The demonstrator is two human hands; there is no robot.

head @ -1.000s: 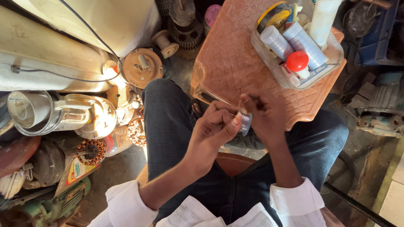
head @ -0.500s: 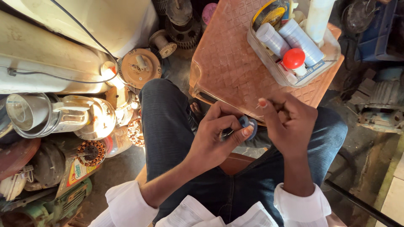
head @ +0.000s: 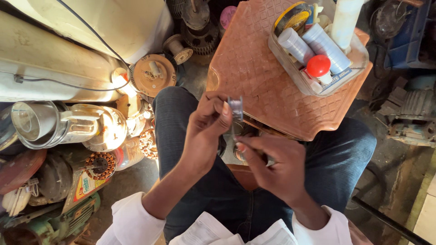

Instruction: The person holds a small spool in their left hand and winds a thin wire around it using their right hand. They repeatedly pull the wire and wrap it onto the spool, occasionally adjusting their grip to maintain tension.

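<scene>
We're in a small motor repair workshop: copper-wound stators (head: pixel 101 164), a wire spool (head: pixel 177 49), gears (head: pixel 200 38) and mixer jars (head: pixel 41 124) piled on the grimy floor (head: pixel 122 186), plus a plastic stool (head: pixel 254 77) used as bench, carrying a tub of tubes and tape (head: pixel 318 50).

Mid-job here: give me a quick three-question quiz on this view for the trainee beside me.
1. True or false: the left hand pinches a small metal ring at its fingertips.
2. What does the clear tray rest on? A) the floor B) the brown plastic stool C) the person's lap
3. Fill in: the cap of the small bottle in the tray is ____.

Key
1. True; the right hand sits just below it, and what it holds cannot be made out.
2. B
3. red
</scene>
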